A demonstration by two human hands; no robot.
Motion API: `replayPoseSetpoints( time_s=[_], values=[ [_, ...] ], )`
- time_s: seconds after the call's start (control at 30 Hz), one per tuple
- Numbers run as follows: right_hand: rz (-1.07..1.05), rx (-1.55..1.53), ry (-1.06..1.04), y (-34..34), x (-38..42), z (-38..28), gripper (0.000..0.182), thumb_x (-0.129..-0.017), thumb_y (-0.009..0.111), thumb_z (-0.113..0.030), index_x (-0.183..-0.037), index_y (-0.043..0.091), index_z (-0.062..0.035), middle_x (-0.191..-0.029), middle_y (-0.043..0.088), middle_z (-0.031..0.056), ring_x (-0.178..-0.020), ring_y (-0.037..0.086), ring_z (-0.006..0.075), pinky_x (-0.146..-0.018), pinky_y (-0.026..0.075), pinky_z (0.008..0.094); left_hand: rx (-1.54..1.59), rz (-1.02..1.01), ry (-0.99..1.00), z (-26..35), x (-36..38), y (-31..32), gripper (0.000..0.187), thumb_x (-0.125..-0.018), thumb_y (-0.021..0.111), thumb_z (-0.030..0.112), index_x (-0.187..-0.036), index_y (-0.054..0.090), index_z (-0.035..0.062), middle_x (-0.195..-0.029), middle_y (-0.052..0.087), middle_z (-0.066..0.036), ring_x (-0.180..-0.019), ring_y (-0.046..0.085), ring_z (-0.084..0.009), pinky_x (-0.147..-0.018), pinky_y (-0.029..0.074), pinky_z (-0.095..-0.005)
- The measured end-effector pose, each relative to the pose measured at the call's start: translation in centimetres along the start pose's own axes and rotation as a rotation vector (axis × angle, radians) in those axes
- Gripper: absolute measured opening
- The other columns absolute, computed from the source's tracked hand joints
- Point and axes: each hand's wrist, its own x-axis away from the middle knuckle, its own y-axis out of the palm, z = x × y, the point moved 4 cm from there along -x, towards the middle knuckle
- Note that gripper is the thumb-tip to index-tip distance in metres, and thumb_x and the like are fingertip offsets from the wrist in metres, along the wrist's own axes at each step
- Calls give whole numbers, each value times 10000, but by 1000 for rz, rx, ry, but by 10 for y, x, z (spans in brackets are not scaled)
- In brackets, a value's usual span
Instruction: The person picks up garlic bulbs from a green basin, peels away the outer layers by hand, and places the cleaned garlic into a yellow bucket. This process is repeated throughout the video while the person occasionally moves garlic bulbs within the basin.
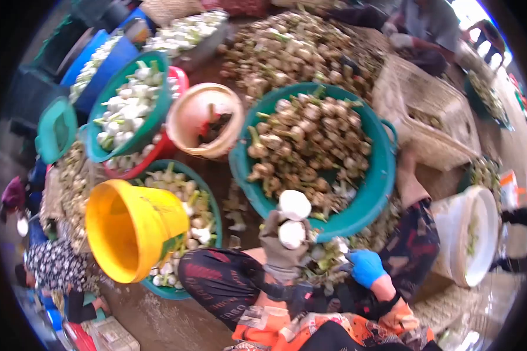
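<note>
My left hand, in a grey-brown glove, is closed around garlic bulbs; two clean white ones show, an upper bulb and a lower bulb. They are at the near rim of a big green tub full of brownish, untrimmed garlic. To the right, my right hand wears a blue glove, its fingers bent together beside a pile of garlic peelings over my lap. A small dark shape shows at its fingertips, too blurred to name.
A yellow bucket lies tilted on a green tub of garlic at left. Behind are a pink-white bucket and a green basin of white bulbs. A white bucket and wicker basket stand right. Other people sit around.
</note>
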Motion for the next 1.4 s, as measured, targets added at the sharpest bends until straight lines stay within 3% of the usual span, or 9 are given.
replayPoseSetpoints(
  time_s=[0.13,0.23,0.37,0.47,0.57,0.67,0.87,1.2,1.4],
  values=[
    [136,-610,-86,24,-22,-3,434,-662,537,47,-1012,709,-144,-907,674,161,-854,659,311,-764,514,381,195,28,30,36,-17,44,226,-852,596,182,-1021,563,35,-828,637,-147,-681,640,-264,-627,567,-376],
    [-256,-267,-234,48,-20,-12,447,-657,541,44,-1018,710,-159,-922,676,166,-869,652,322,-781,510,384,-561,-145,592,93,-38,81,220,-868,595,183,-1052,575,65,-904,641,-104,-776,649,-214,-685,567,-316],
    [-88,-721,-166,8,-28,-14,261,-841,656,-172,-1088,674,-90,-988,679,150,-915,649,284,-823,494,365,-1357,82,1475,205,-56,156,166,-911,503,74,-1071,523,38,-885,631,-126,-784,638,-200,-691,538,-312],
    [-41,-905,-187,-28,-63,1,302,-861,655,-181,-1138,650,-60,-1041,671,160,-947,651,243,-836,493,338,-376,-255,828,296,-111,176,183,-928,484,146,-1068,551,48,-937,638,-118,-831,641,-201,-755,533,-337],
    [267,-812,-99,-46,-118,26,341,-850,660,-189,-1157,631,-44,-1082,662,163,-969,648,257,-851,500,331,-231,-231,645,312,-131,181,229,-945,466,217,-1064,579,57,-989,646,-109,-878,645,-202,-818,528,-363],
    [318,-779,63,-53,-177,40,424,-828,672,-191,-1221,588,-58,-1119,648,173,-994,641,294,-857,501,354,-317,-341,477,230,-137,150,290,-963,448,289,-1061,606,67,-1041,654,-100,-924,648,-203,-882,522,-388],
    [404,-370,-66,-12,-298,32,382,-786,632,-164,-1158,604,-81,-1035,657,187,-944,628,378,-823,501,446,-165,220,-19,0,-123,24,242,-909,565,251,-1078,589,79,-971,640,-59,-881,637,-232,-719,545,-354],
    [260,-606,43,-13,-285,45,612,-721,726,-517,-1151,622,-94,-1000,647,218,-932,619,384,-789,497,434,-532,326,-35,-47,-114,-27,361,-907,577,271,-1226,505,118,-1028,584,-15,-1007,564,-204,-831,473,-391],
    [319,-1186,16,-42,-156,15,566,-812,727,-303,-1265,536,-23,-1177,611,160,-1059,590,204,-858,477,308,-461,133,-128,-62,-98,-3,550,-868,646,158,-1317,349,51,-1053,559,-64,-927,570,-128,-743,496,-301]
  ],
)
